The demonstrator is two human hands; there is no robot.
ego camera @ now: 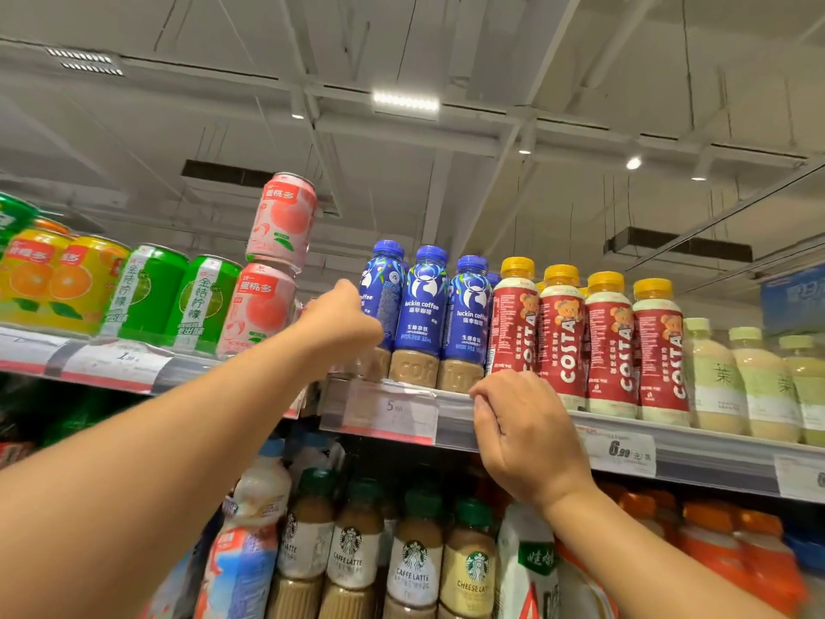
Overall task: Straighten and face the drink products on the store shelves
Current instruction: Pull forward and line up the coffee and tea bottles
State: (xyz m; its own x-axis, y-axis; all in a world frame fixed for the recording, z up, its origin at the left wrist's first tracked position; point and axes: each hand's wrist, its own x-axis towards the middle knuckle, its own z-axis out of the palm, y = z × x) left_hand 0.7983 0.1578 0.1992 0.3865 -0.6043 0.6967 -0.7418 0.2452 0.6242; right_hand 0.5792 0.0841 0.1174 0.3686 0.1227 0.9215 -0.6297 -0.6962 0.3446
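Store shelf (460, 422), luckin coffee bottles (424, 314), COSTA bottles (609, 346)

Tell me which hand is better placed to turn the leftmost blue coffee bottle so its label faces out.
Left. The left hand is already at the leftmost blue coffee bottle, whose label is turned sideways. The right hand sits lower, at the shelf edge below the red bottles.

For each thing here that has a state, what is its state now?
left hand: gripping the leftmost Luckin bottle, label turned sideways
right hand: resting on the shelf edge, holding nothing
middle Luckin bottle: upright, label forward
top peach can: stacked, tilted
Costa bottles: upright, capped
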